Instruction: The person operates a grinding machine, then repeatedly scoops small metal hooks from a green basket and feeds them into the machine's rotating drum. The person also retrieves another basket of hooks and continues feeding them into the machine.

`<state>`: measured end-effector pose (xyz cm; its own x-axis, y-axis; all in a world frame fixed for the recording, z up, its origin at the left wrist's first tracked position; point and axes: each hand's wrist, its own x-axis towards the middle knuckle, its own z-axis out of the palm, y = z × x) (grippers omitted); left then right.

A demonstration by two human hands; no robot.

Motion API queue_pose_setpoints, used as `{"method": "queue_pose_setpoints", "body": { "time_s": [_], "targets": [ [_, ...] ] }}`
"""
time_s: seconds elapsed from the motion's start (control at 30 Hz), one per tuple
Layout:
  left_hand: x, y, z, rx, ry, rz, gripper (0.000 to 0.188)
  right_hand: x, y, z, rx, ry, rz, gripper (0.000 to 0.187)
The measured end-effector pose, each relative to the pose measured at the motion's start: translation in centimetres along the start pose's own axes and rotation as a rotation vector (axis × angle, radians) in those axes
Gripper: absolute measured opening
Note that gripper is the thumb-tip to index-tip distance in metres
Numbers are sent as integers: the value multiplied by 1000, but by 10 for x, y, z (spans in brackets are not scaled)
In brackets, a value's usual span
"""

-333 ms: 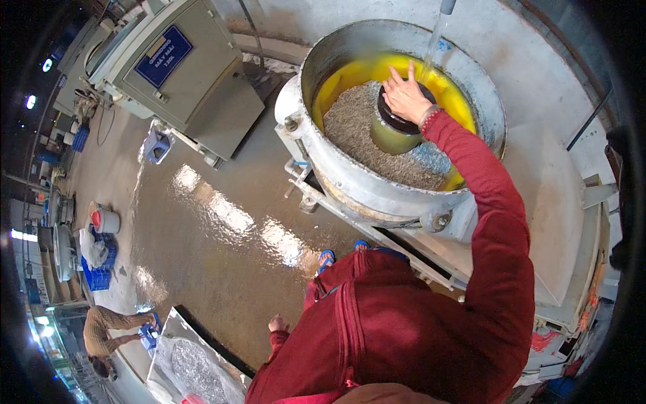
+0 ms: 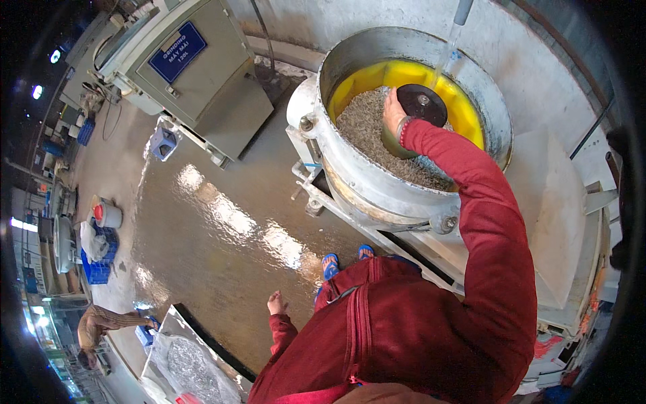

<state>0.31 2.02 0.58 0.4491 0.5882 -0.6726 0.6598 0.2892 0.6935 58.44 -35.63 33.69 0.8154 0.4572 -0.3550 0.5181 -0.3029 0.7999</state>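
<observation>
My right hand (image 2: 393, 113) reaches into a big round white tub (image 2: 377, 176) with a yellow lining (image 2: 367, 79). Its fingers are stretched out beside the dark round cap (image 2: 422, 104) of the central column, at the cap's left edge; whether they touch it is hard to tell. Nothing shows in that hand. Around the column lies a mass of small grey pieces (image 2: 363, 128). Water runs down from a grey pipe (image 2: 462, 12) behind the cap. My left hand (image 2: 276, 303) hangs at my side over the wet floor, empty, its fingers loosely apart.
A beige machine cabinet (image 2: 202, 87) with a blue sign stands left of the tub. At the lower left is a bin lined with clear plastic (image 2: 192, 363). Another person (image 2: 101, 326) bends over beyond it. Blue crates (image 2: 97, 269) and a white bucket (image 2: 108, 214) sit farther left.
My right hand has moved left off the top of the dark cap to its left side, uncovering the cap. The whole view has shifted slightly.
</observation>
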Motion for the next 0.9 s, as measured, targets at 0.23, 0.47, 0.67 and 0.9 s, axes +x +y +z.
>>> {"method": "queue_pose_setpoints", "body": {
  "time_s": [0.23, 0.47, 0.67, 0.9],
  "targets": [
    [-39, -55, -9, 434, 28, -88, 26, -96, 12, -19, 614, -135, -663, 21],
    [-82, -112, -23, 1556, -487, -98, 40, -46, 15, -8, 280, 459, -185, 24],
    [-25, -70, -24, 1700, -194, 325, 35, -22, -4, -7, -114, 20, 4, 46],
    [13, -8, -11, -109, 60, 25, 27, -138, 16, 115, -25, 19, -517, 40]
  ]
}}
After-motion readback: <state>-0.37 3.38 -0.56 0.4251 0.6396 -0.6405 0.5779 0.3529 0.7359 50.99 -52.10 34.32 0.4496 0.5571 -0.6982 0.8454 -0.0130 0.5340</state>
